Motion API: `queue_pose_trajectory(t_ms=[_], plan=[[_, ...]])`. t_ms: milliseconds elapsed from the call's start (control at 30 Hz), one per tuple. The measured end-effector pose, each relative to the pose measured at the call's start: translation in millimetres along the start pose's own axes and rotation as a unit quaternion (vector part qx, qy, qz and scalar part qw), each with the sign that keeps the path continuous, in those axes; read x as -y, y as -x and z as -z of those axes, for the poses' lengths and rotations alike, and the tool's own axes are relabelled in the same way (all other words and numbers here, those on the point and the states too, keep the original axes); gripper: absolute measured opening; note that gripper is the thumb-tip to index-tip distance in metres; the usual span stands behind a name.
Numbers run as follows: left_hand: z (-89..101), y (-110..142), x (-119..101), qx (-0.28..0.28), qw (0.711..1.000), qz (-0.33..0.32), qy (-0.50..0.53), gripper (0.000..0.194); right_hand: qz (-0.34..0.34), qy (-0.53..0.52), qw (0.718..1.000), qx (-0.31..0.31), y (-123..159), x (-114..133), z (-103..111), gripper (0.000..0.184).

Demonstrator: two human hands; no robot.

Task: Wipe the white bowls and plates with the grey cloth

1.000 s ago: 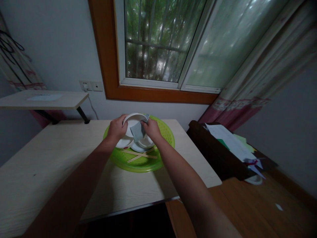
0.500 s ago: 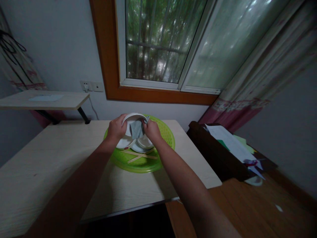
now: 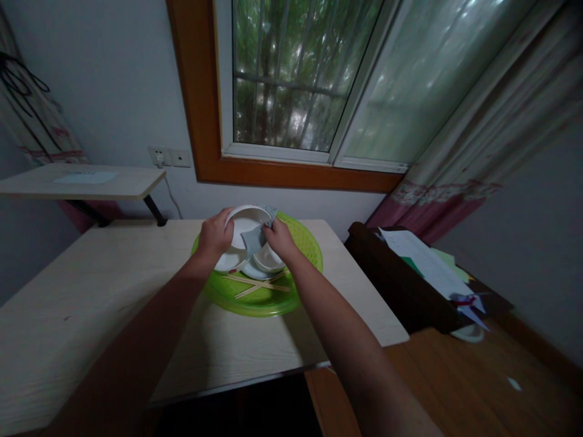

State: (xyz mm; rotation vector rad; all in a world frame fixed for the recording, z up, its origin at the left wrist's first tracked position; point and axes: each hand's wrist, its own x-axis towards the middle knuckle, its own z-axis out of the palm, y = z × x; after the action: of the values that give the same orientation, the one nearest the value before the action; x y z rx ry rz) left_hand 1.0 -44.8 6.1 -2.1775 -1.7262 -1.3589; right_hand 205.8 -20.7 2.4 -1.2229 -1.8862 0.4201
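A white bowl [image 3: 237, 230] is tilted with its opening toward me, gripped at its left side by my left hand [image 3: 215, 233]. My right hand [image 3: 279, 238] is closed on a grey-blue cloth [image 3: 253, 240] at the bowl's right rim; part of the cloth hangs over the bowl's inside and a corner sticks up past the rim. Below are a smaller white bowl [image 3: 268, 260], a white plate [image 3: 255, 271] and another white dish [image 3: 228, 261]. Several wooden chopsticks [image 3: 259, 283] lie crossed in front of them, all on a round green tray [image 3: 255, 308].
The tray stands on a pale wooden table [image 3: 246, 346] against the wall below a window [image 3: 300, 79]. A small raised shelf [image 3: 86, 182] is at the left. Past the table's right edge sits a dark cabinet [image 3: 387, 267] with papers [image 3: 419, 261] on it.
My right hand has shifted the cloth along the bowl's right rim, so more of the white inside shows and a cloth corner rises higher. My left hand keeps its hold.
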Motion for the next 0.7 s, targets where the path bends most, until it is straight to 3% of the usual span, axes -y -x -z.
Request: queue_pose_trajectory(t_ms=[300,700], plan=[[0.1,1,-3,0.012,1.000,-0.001,-0.008,0.044,-0.050,0.127,0.991,0.001,-1,13,6,0.023],[0.7,0,-3,0.004,0.999,0.000,-0.039,0.044,-0.095,0.264,0.960,0.021,4,29,12,0.051]])
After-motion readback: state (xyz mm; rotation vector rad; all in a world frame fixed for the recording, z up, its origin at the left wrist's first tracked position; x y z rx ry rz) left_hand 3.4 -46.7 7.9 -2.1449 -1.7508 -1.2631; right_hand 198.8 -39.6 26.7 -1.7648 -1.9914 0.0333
